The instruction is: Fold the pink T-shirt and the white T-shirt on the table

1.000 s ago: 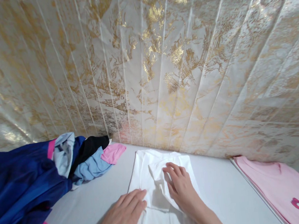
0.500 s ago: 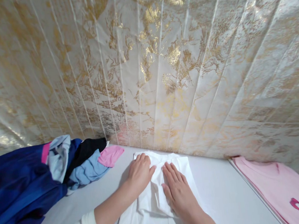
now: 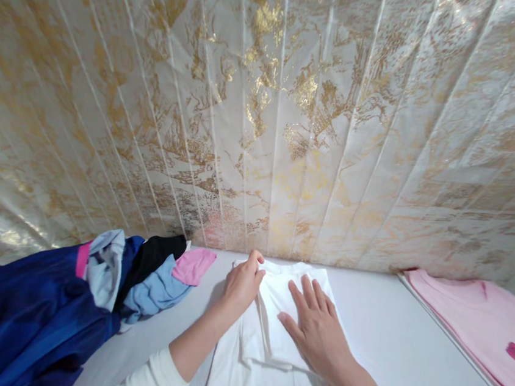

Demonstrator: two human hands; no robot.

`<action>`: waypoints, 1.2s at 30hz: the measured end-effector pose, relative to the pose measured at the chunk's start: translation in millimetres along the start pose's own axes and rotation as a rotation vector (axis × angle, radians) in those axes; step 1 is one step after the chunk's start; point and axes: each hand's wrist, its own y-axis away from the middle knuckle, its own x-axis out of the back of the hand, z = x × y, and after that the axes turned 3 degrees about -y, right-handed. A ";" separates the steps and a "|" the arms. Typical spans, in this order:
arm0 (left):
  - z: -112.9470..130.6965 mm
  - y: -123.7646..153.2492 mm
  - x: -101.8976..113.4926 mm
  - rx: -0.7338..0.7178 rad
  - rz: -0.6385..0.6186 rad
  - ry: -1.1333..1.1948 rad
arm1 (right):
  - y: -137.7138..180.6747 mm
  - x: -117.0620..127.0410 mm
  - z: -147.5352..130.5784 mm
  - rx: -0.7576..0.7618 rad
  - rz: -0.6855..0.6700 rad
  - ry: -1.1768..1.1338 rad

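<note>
A white garment lies flat on the white table, its far edge close to the wall. My left hand pinches the garment's far left corner, fingers closed on the cloth. My right hand lies flat on the middle of the garment with the fingers spread, pressing it down. A folded flap of the cloth runs between the two hands.
A heap of blue, black, light blue and pink clothes sits at the left. A pink shirt with a cartoon print lies at the right edge. A gold-patterned wall stands right behind the table.
My left hand went from flat at the garment's near left to its far left corner and closed on the cloth. My right hand stayed flat, shifting slightly right.
</note>
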 end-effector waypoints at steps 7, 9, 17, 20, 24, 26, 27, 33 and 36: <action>0.2 5.0 1.4 -0.012 -0.053 -0.117 | 0.5 -0.8 1.7 0.011 -0.026 -0.011; 0.4 5.6 2.4 -0.015 -0.057 -0.145 | -0.2 0.4 2.8 0.002 -0.017 -0.006; -0.7 5.7 -1.8 -0.073 -0.008 -0.190 | -11.9 12.2 17.1 -0.041 -0.070 0.013; -1.5 9.1 -1.8 -0.136 0.045 -0.193 | -11.8 11.5 18.0 -0.037 -0.067 0.016; -1.2 28.3 3.2 -0.375 0.067 -0.080 | -10.6 10.0 17.4 -0.034 -0.068 0.019; -1.2 43.0 5.6 -0.555 0.007 0.051 | -11.0 10.3 17.7 -0.031 -0.073 0.016; -1.6 50.2 6.6 -0.617 -0.044 0.103 | -11.3 10.9 18.0 -0.028 -0.074 0.014; -10.7 68.7 10.9 -0.621 -0.196 0.115 | -6.8 16.1 11.8 -0.017 -0.029 0.003; -15.4 65.0 13.4 -0.632 -0.200 0.074 | 0.9 14.6 0.8 0.041 -0.004 -0.033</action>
